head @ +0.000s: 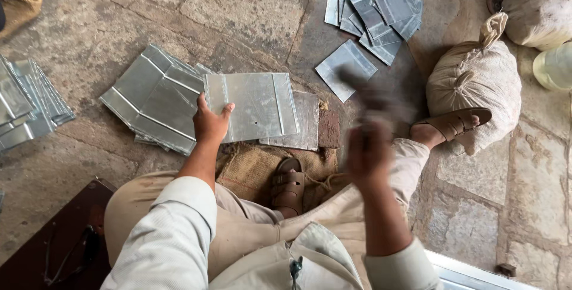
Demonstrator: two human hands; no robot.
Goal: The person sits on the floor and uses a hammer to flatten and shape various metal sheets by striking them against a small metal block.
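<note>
- The left hand, left of centre, grips the near left edge of a metal sheet, thumb on top and fingers curled under it.
- The sheet lies flat at mid-frame, a folded strip along each short side, over another sheet and a brown block.
- The right hand, right of centre, is blurred; it is closed round a dark tool that rises toward the upper middle, its kind too smeared to tell.
- A stack of folded sheets lies just left of the held sheet, touching it.
- Flat sheets are scattered at upper centre, well apart.
- More sheets sit at the left edge.
- A tied sack lies right, beside a sandalled foot.
- Burlap covers the stone floor under the other sandal.
</note>
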